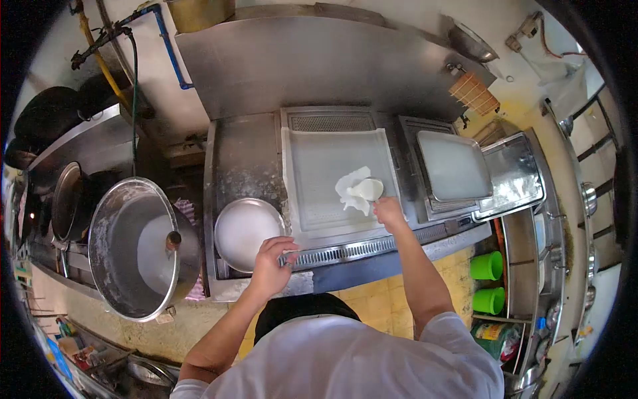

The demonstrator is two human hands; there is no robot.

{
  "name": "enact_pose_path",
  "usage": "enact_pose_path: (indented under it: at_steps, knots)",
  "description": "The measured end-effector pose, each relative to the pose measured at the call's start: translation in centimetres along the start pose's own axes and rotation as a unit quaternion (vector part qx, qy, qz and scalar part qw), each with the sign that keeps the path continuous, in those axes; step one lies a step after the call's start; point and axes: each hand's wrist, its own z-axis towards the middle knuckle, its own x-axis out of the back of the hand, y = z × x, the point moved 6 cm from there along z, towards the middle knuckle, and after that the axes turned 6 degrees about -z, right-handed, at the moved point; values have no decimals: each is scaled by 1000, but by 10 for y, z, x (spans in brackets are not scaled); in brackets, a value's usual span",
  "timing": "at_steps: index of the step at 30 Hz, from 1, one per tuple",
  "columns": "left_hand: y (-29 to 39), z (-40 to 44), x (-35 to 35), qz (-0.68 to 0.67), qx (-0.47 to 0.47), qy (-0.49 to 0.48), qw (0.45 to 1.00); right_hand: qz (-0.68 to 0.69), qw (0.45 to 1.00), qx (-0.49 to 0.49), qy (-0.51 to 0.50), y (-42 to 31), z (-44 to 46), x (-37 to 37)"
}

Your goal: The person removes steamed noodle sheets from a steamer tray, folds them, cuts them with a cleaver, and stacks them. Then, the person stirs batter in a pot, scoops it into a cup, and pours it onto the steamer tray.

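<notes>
The ladle [373, 189] is over the white cloth [319, 166], toward the right side of it. Its round bowl looks pale. Just beside the bowl, a white patch [352, 187] with bumpy edges lies on the cloth. The right hand [391, 214] is closed around the ladle's handle, near the front right part of the cloth. The left hand [272, 263] is near the front left corner of the cloth. Its fingers are bent, with a gap between the thumb and the fingers, and it holds nothing that can be seen.

The cloth is flat and square, and it lies on the metal bench [246, 149]. A round pan [247, 234] with smooth white stuff in it is to the left of the cloth, right by the left hand. Farther left of the cloth is a big metal pot [106, 249], with white stuff inside too. To the right of the cloth is a tray [455, 166] with a smooth pale top, and past it is a shiny metal tray [525, 169]. Behind the cloth stands a tall metal sheet [319, 73]. Two green tubs [487, 266] are lower down, in front and to the right of the cloth.
</notes>
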Motion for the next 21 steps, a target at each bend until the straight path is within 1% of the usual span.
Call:
enact_pose_path:
  at_steps: [1,4,6,8,11,14,17,20,21]
  knots:
    - [-4,0,2,-3,-2,-2,1000,-10,1000,-27,3,0,-3,2]
    - [-16,0,8,-13,-5,-5,1000,-37,997,-65,5,-5,-9,7]
    - [-20,0,11,-19,-5,-5,1000,-114,992,-48,23,-13,-16,11]
    - [-26,0,12,-23,0,-8,1000,-247,967,0,63,-41,-26,19]
    - [-28,2,14,-32,4,-2,999,-185,977,-96,49,-48,-22,23]
    - [-27,7,13,-38,3,1,999,-290,954,-40,65,-66,-10,27]
    - [-28,14,10,-37,8,5,999,-352,930,47,95,-67,17,22]
    - [-28,24,0,-33,18,6,999,-339,933,82,87,-54,53,14]
    - [-28,28,-5,-31,20,5,999,-317,943,67,83,-65,57,19]
